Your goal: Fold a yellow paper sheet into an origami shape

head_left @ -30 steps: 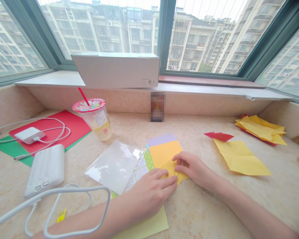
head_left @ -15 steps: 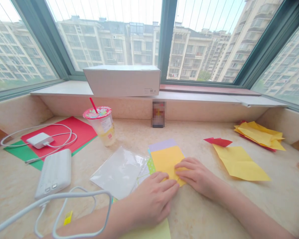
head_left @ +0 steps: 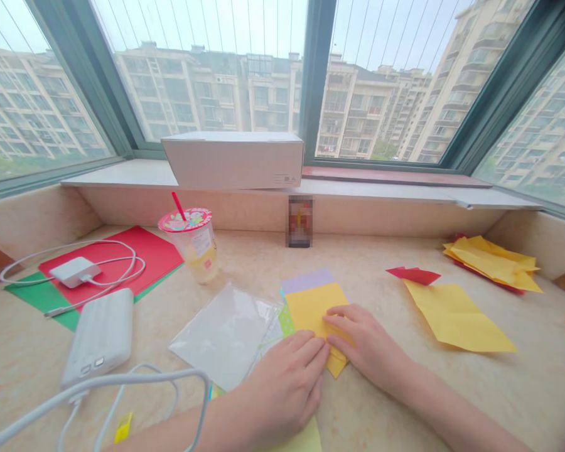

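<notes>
A sheet of orange-yellow origami paper (head_left: 311, 304) lies in front of me, its near end turned over in a fold. My left hand (head_left: 292, 370) presses on its lower left part, fingers together, and covers some of the fold. From the right, my right hand (head_left: 358, 333) grips the sheet near the fold, fingertips on top and thumb near my left fingertips. Underneath, purple paper (head_left: 309, 280) and green dotted paper (head_left: 285, 320) stick out. A clear plastic sleeve (head_left: 226, 336) lies to the left, and pale yellow paper (head_left: 306, 436) shows below my left wrist.
At right lie a yellow sheet (head_left: 461, 317), a folded red paper piece (head_left: 414, 274) and a yellow paper pile (head_left: 494, 263). A lidded drink cup (head_left: 200, 251), power bank (head_left: 101, 336), charger (head_left: 75, 272) and red paper (head_left: 145, 251) stand or lie left. A white cable (head_left: 122, 380) crosses my left forearm.
My right hand has shifted slightly left, its fingers bending over the paper. A folded corner now shows below the hands. The whole view has tilted up a little.
</notes>
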`<state>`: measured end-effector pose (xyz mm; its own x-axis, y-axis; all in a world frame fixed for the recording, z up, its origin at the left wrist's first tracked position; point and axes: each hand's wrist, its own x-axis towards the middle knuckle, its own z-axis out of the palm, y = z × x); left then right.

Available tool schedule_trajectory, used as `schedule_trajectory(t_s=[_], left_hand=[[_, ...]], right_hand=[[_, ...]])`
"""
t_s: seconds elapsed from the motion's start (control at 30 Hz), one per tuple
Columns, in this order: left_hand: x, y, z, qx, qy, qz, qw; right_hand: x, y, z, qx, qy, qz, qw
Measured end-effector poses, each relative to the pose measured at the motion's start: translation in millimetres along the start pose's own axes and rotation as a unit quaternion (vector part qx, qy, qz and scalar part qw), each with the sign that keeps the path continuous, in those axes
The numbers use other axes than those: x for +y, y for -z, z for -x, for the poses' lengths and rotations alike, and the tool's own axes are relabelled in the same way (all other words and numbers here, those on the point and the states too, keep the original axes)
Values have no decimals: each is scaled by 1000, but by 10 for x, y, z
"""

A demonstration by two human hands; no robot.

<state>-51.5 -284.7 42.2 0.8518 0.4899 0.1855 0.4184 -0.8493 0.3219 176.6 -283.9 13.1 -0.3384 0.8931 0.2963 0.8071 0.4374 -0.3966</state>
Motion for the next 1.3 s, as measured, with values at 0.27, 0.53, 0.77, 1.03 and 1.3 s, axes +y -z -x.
schedule_trajectory(t_s=[0.27,0.53,0.77,1.03,1.3], left_hand=[[10,-1,-3,-1,10,-33,999],[60,32,-14,-50,38,-53,997],[68,36,-18,-52,33,-59,996],[61,-1,-9,-31,25,-48,998],[59,-3,8,-7,41,12,999]], right_hand=[[37,-4,6,17,11,36,999],[39,12,11,15,40,65,997],[58,40,-5,-14,46,90,995],[69,28,-2,10,36,64,997],[-6,71,-25,12,64,15,998]])
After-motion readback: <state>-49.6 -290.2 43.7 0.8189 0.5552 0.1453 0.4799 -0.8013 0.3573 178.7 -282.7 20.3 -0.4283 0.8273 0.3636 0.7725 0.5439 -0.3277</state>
